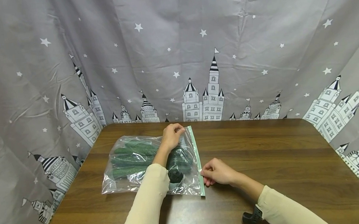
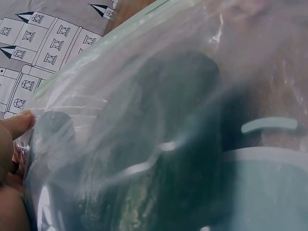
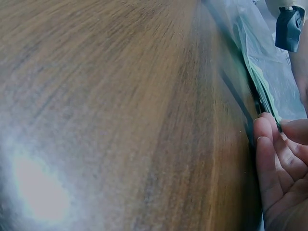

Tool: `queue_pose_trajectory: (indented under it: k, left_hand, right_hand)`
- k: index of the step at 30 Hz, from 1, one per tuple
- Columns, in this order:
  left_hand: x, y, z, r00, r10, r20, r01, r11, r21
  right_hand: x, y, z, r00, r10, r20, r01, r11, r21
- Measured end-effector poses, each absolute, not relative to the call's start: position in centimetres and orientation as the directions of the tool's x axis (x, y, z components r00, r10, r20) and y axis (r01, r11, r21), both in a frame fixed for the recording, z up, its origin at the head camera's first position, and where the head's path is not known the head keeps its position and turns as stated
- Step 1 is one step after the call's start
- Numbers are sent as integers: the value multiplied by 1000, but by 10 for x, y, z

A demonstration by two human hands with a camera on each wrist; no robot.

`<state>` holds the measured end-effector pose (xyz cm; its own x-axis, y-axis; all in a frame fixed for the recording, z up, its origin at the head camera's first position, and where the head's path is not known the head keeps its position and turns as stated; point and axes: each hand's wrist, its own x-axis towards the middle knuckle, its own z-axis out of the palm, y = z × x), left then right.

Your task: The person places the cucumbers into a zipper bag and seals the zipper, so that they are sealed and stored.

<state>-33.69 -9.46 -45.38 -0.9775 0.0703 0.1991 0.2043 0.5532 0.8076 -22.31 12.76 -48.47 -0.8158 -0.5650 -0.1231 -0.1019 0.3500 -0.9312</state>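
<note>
A clear plastic zip bag (image 1: 111, 187) lies flat on the table with several long green cucumbers (image 1: 133, 159) inside. Its opening edge, a pale green zip strip (image 1: 197, 156), runs along the right side. My left hand (image 1: 171, 137) reaches over the bag and grips its far corner beside the strip; the left wrist view shows the thumb (image 2: 21, 122) on the film there. Lower down the strip, my right hand (image 1: 219, 171) pinches the green edge between thumb and fingers, seen close up in the right wrist view (image 3: 284, 163).
The brown wooden table (image 1: 279, 160) extends to the right of the bag. Behind it hangs a grey curtain (image 1: 162, 40) printed with castles and stars. A black wrist camera (image 1: 252, 218) sits at the right cuff, and another (image 1: 175, 175) at the left.
</note>
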Motion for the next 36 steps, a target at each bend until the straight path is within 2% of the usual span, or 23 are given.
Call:
queue_pose_trajectory:
  k: [36]
  left_hand:
    - [-336, -96, -454, -972, 93, 214, 230, 541, 809]
  right_hand:
    - [-211, 131, -485, -807, -581, -105, -130, 349, -928]
